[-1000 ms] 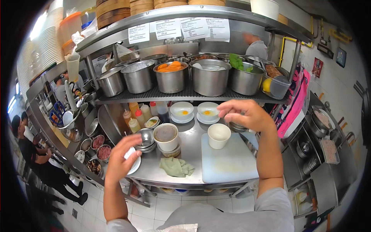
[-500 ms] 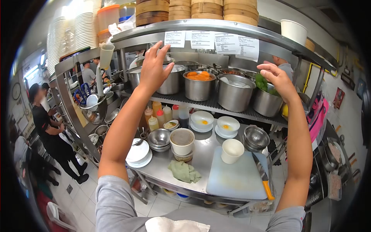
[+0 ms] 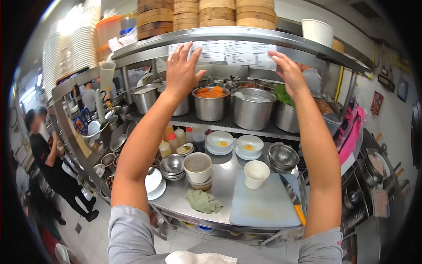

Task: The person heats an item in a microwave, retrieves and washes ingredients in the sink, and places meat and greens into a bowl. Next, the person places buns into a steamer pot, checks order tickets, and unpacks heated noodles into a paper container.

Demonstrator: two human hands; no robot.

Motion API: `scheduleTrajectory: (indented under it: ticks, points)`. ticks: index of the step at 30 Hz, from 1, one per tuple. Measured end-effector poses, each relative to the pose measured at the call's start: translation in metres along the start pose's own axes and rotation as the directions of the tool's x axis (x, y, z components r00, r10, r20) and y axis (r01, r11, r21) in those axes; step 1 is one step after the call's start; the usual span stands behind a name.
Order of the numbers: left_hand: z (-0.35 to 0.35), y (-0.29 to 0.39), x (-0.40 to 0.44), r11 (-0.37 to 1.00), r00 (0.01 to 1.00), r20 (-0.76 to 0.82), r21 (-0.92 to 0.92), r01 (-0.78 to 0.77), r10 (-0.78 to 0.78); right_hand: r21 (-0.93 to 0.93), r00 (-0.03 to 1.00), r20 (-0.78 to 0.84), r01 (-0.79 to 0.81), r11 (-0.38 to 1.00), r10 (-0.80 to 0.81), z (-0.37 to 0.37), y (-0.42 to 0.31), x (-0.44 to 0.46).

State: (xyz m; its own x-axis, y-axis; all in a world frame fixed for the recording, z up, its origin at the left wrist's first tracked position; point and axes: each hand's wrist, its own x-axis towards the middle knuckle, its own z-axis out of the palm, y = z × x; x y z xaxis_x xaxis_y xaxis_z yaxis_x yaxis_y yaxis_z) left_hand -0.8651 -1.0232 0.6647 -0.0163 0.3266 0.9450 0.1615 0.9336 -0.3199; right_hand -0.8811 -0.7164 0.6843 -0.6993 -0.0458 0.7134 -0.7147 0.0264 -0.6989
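Observation:
Both arms are raised toward the paper slips (image 3: 238, 53) hanging under the upper rail. My left hand (image 3: 182, 70), fingers apart and upright, is in front of the left slips and holds nothing. Beside the right slips, my right hand (image 3: 288, 72) has its fingers stretched out and nothing in them. Below the hands stand steel pots, one with orange slices (image 3: 211, 92) and one with green leaves (image 3: 285, 95). A white paper cup (image 3: 256, 174) and a knife with an orange handle (image 3: 299, 214) rest on the cutting board (image 3: 259, 209).
Two white bowls (image 3: 220, 141) with egg yolks stand under the pot shelf (image 3: 233, 126). A lidded tub (image 3: 197, 167), green cloth (image 3: 203, 201) and metal bowls (image 3: 172, 165) are on the counter. Bamboo steamers (image 3: 215, 15) sit above. A person in black (image 3: 55, 163) stands at left.
Over the last second both hands have risen from above the counter up to the slips. Since the middle frame, my right hand has moved up and inward. The view has also shifted.

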Motion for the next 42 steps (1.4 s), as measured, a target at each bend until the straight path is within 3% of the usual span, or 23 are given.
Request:
scheduleTrajectory:
  ticks: [9,11,21,29,35,37,42]
  points:
    - [0.034,0.014,0.017,0.994,0.998,0.059,0.11,0.014,-0.021,0.095,0.988,0.021,0.153,0.984,-0.155,0.012,0.02,0.022]
    - [0.038,0.01,0.021,0.996,0.999,-0.011,0.081,0.042,-0.041,0.038,0.985,0.001,0.17,0.985,-0.171,0.01,0.021,0.019]
    - [0.03,0.004,0.015,0.992,0.999,-0.037,0.124,0.031,-0.026,-0.129,0.972,-0.124,0.183,0.975,-0.199,-0.028,0.024,-0.016]
    - [0.032,0.031,-0.002,0.981,0.965,-0.18,-0.063,0.183,-0.192,-0.016,0.98,-0.129,0.154,0.988,-0.154,-0.052,0.026,-0.026]
    - [0.015,0.045,-0.004,0.942,0.926,-0.2,-0.176,0.287,-0.32,-0.069,0.981,-0.148,0.113,0.991,-0.122,-0.051,0.021,-0.028]
    - [0.012,0.056,0.0,0.939,0.926,-0.213,-0.22,0.265,-0.311,-0.252,0.963,-0.166,0.165,0.954,-0.21,-0.054,0.023,-0.028]
    - [0.013,0.112,0.019,0.956,0.962,-0.215,-0.273,0.108,-0.17,-0.064,0.973,-0.194,0.111,0.992,-0.122,-0.047,0.022,-0.029]
